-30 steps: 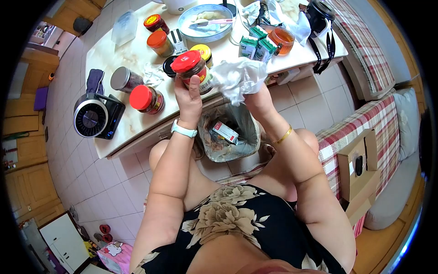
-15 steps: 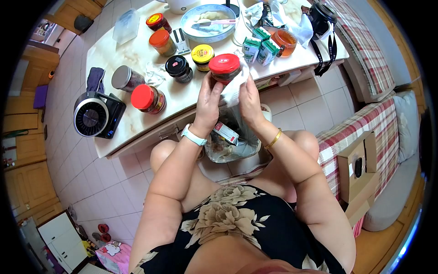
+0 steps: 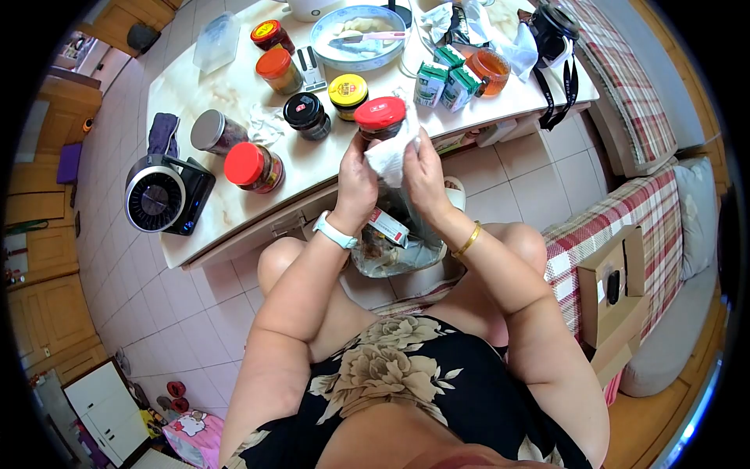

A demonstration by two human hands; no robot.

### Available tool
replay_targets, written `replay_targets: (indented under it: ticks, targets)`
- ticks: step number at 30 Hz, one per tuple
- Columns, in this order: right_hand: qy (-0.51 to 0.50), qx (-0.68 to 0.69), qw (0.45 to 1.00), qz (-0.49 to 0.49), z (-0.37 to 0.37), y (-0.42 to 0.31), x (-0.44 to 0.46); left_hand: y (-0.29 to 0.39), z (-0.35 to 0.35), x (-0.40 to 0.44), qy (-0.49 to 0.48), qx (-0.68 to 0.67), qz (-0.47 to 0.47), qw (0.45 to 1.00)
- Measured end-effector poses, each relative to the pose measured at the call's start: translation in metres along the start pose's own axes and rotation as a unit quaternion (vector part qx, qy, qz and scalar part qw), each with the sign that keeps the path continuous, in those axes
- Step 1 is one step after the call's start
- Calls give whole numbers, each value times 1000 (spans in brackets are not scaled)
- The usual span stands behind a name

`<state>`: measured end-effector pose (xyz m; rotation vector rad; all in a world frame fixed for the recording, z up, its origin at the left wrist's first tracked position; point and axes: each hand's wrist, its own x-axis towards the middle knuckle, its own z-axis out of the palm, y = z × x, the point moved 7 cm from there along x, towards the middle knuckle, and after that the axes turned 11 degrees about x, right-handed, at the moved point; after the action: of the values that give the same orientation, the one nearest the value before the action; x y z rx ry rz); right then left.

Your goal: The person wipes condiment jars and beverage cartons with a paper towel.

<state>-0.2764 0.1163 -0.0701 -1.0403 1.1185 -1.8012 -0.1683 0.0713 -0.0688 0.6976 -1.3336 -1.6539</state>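
Between my hands, at the table's near edge, is a glass jar with a red lid [image 3: 380, 115], tilted a little. My left hand [image 3: 358, 181] is closed round its lower left side. In my right hand [image 3: 424, 178] a white paper tissue [image 3: 391, 161] is pinched and pressed against the jar's near and right side. The tissue covers much of the glass. Just beyond stand a yellow-lidded jar [image 3: 348, 94] and a black-lidded jar [image 3: 307, 117]. Below my hands a lined trash bin [image 3: 422, 254] holds a small white and red box [image 3: 387, 227].
On the table [image 3: 211, 230] are another red-lidded jar [image 3: 254, 168], a silver-lidded jar [image 3: 218, 133], a small fan [image 3: 162, 197], a glass bowl [image 3: 359, 56], green cartons [image 3: 461, 86], an amber jar [image 3: 489, 72] and a camera [image 3: 553, 33]. An open cardboard box [image 3: 613, 289] sits on the sofa.
The tissue has shifted down and left over the jar's near side, bunching more. The red-lidded jar has moved slightly left and tipped a little. My right hand has moved slightly left.
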Motion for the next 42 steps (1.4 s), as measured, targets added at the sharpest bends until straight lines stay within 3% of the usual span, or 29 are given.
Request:
replay_targets:
  ticks: [2, 5, 8, 10, 12, 13, 14, 16, 18, 20, 24, 28, 30, 32, 34, 36, 38, 40, 41, 42]
  targets:
    - [54, 109, 990, 71, -10, 9, 3, -1, -3, -1, -26, -6, -39, 999]
    - [95, 218, 968, 79, -18, 12, 12, 13, 14, -5, -41, 64, 38, 996]
    - [120, 222, 963, 99, -20, 15, 8, 9, 15, -6, -47, 56, 15, 997]
    - [92, 154, 983, 42, -18, 6, 4, 7, 12, -3, -25, 54, 6, 998]
    - [27, 11, 1000, 6, -8, -4, 0, -1, 5, -2, -3, -66, -60, 996]
    - [-4, -85, 995, -58, 0, -12, -2, -2, -1, 1, 1, -4, -31, 1000]
    - [-4, -85, 995, -58, 2, -11, -1, -2, -5, 4, 4, 58, -1, 998]
    - [-4, -51, 998, -27, 4, -5, -1, -3, -7, 4, 2, 50, 2, 999]
    - [24, -54, 997, -55, 0, -8, 1, -2, -7, 3, 1, 43, 6, 999]
    - [75, -44, 996, 13, -20, 5, 4, -2, -3, -1, -14, -9, -22, 1000]
    - [84, -43, 995, -17, -22, -2, 13, -7, 6, -3, -38, -51, -96, 993]
    - [108, 81, 989, 60, -31, -2, 15, -3, 10, 1, -72, -94, -116, 986]
    - [106, 96, 989, 44, -29, -2, 15, -4, 9, 2, -65, -102, -116, 986]
    - [89, -12, 994, -58, -21, -24, 9, 1, 9, 3, -35, -153, -114, 981]
    - [21, -110, 992, -63, -7, -22, -2, 1, 8, 4, -7, -129, -90, 987]
    - [24, -240, 948, -207, 11, -38, -4, 0, 3, 6, 20, -105, -69, 992]
    - [47, -216, 957, -189, 4, -26, -5, -3, -1, 9, 17, -37, -44, 998]
    - [74, -93, 991, -56, -9, -10, 3, -1, -1, 7, 29, -14, -15, 999]
    - [88, -85, 990, -77, -13, -14, 8, 1, 1, 6, 18, 22, 4, 1000]
    - [103, 4, 995, -8, -21, 1, 12, 5, 4, 4, 7, 57, 23, 998]
